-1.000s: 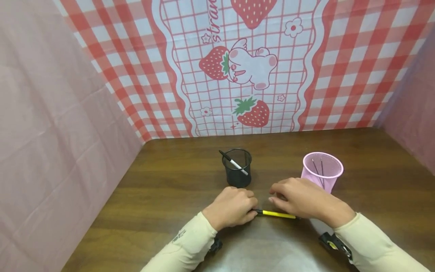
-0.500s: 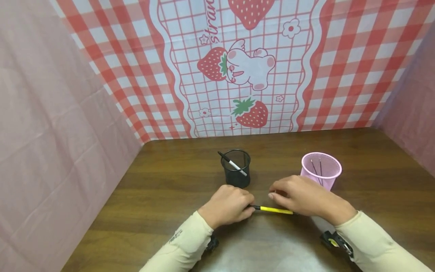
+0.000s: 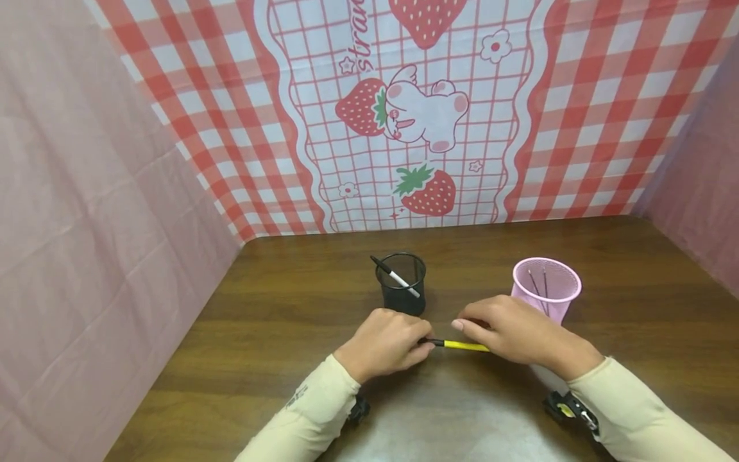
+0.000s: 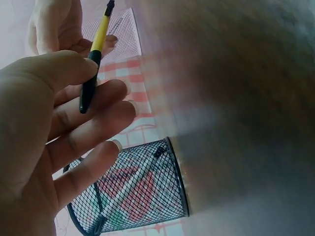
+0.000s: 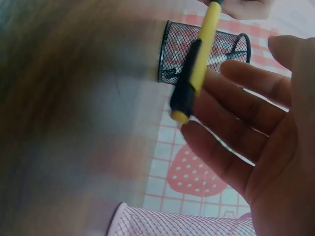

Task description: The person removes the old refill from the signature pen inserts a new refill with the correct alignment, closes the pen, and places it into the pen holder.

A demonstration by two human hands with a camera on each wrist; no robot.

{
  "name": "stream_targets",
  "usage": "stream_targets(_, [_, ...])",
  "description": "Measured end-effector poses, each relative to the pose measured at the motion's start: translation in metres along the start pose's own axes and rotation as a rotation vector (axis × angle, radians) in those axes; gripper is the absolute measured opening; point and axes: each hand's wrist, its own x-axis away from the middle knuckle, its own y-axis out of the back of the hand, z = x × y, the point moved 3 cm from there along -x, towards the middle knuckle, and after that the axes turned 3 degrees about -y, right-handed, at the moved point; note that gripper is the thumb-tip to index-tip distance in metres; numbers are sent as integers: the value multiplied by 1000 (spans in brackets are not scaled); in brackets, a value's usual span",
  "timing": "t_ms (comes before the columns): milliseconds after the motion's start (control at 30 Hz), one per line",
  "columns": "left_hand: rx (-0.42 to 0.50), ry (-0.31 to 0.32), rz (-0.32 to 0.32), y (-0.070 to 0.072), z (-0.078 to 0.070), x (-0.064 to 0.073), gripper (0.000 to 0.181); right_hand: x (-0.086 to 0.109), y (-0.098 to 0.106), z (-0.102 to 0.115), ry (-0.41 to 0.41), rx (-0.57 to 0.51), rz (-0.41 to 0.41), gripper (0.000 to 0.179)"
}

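A yellow and black pen [image 3: 464,346] spans the space between the two hands. My left hand [image 3: 385,343] pinches its black end between thumb and index finger, as the left wrist view shows; the other fingers are loosely bent. Close to the pen's opposite end is my right hand [image 3: 514,330], thumb apart from the loosely extended fingers [image 5: 231,118]. That end, with a black clip and a yellow button [image 5: 180,116], passes in front of these fingers in the right wrist view. Whether they touch it, I cannot tell.
Behind my left hand stands a black mesh pen holder [image 3: 405,301] with a white, black-capped marker [image 3: 398,278] leaning in it. A pink mesh holder [image 3: 522,289] with thin dark sticks [image 3: 545,282] stands behind my right hand. A checkered cloth [image 3: 600,115] hangs behind the wooden table [image 3: 277,301].
My left hand and the pen have shifted slightly up in the head view. The pen's right end is now hidden behind my right hand, which has moved up a little.
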Motion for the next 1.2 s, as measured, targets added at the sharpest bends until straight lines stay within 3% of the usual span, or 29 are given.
stream_targets(233, [4,-4,-70,3,4,0,8,1,-2,0,5,-61,-4,16])
stream_targets(633, [22,46,-139,3,11,1,9,2,-2,4,27,-56,-40,14])
stream_targets(900, [32,67,-244,6,14,2,9,2,-3,5,38,-31,-87,8])
stream_targets(1000, [92,97,-257,5,17,4,10,1,-4,5,40,-79,-93,8])
stream_targets(1200, [311,174,-264,2,23,5,9,-1,-2,3,24,-183,-128,5])
